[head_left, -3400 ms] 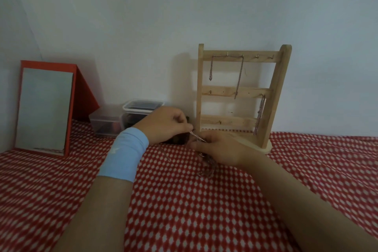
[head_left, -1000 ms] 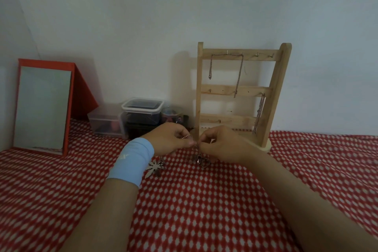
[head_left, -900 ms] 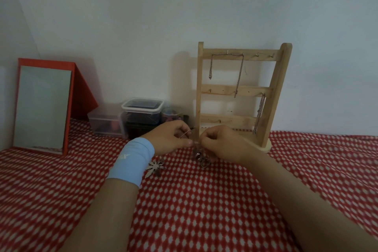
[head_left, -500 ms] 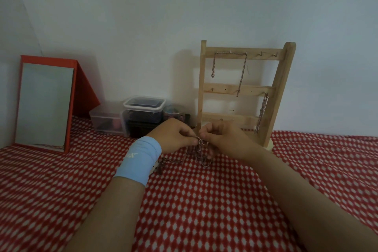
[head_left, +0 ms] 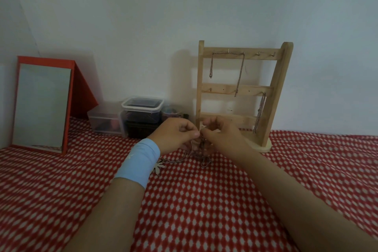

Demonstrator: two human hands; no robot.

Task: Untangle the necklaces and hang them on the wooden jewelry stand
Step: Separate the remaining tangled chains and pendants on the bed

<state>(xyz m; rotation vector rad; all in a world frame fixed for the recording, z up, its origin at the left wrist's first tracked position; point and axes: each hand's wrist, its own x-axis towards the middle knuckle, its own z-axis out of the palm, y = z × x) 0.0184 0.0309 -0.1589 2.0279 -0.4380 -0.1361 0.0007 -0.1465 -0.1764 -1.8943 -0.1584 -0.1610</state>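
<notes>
Two bare forearms, light blue wristband (head_left: 138,162) with small white logo on left wrist

The left hand (head_left: 174,135) and right hand (head_left: 222,135) pinch tangled necklaces (head_left: 201,158) just before the wooden stand (head_left: 278,88).

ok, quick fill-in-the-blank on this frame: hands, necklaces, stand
1. The left hand and right hand pinch the tangled necklaces in front of the wooden jewelry stand, which has ____ crossbars.
2. The leaf pendant lies on the checked cloth beside the wrist wearing a light ____ wristband.
3. The hung chains hang from the stand's top and ____ bars.

Missing words: three; blue; middle
</notes>
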